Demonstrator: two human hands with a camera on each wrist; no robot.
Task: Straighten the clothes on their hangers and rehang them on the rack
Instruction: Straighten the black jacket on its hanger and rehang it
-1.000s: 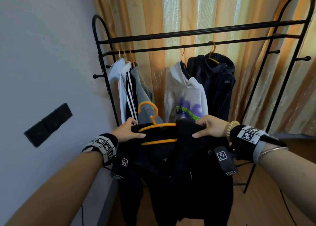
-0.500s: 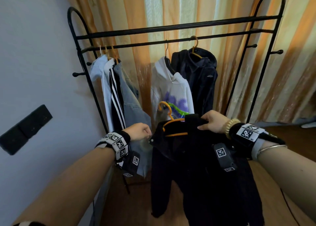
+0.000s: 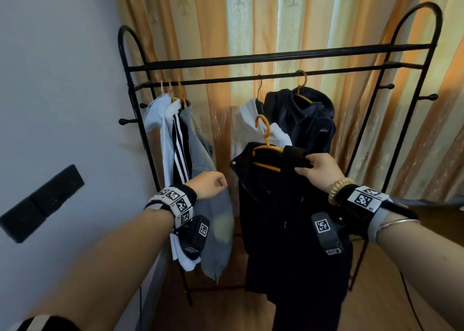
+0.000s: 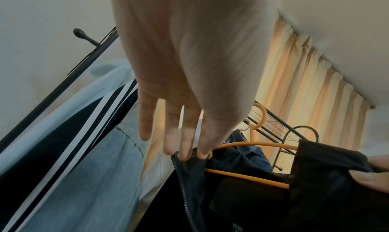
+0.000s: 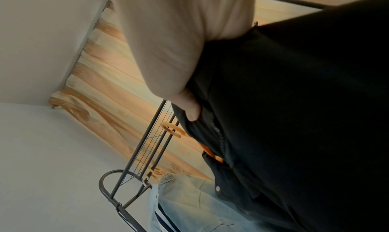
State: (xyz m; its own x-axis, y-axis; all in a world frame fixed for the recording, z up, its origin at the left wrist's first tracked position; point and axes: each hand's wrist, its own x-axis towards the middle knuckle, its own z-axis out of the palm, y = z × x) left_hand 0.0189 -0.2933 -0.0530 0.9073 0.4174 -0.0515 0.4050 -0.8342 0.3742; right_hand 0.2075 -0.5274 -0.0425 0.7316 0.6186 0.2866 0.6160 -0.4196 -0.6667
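A black jacket (image 3: 288, 217) hangs on an orange hanger (image 3: 266, 147) in front of the black rack (image 3: 276, 78). My right hand (image 3: 319, 167) grips the jacket's right shoulder over the hanger arm, and the right wrist view shows the thumb (image 5: 190, 109) pressed into the black jacket (image 5: 294, 102). The hanger's hook (image 3: 262, 127) points up, below the rail. My left hand (image 3: 211, 185) floats free just left of the jacket. In the left wrist view its fingers (image 4: 170, 135) hang nearly straight and hold nothing, close to the collar (image 4: 189, 165) and the orange hanger (image 4: 252, 144).
A white shirt, a striped black top and a denim jacket (image 3: 203, 167) hang at the rail's left end. A white hoodie (image 3: 243, 135) and a navy jacket (image 3: 306, 120) hang mid-rail. Bare rail lies right of the navy jacket. Curtain (image 3: 251, 17) behind, wall with a black panel (image 3: 42, 202) at left.
My left hand has let go of the jacket's left shoulder and pulled back. The right hand alone has carried jacket and hanger up and right toward the rack.
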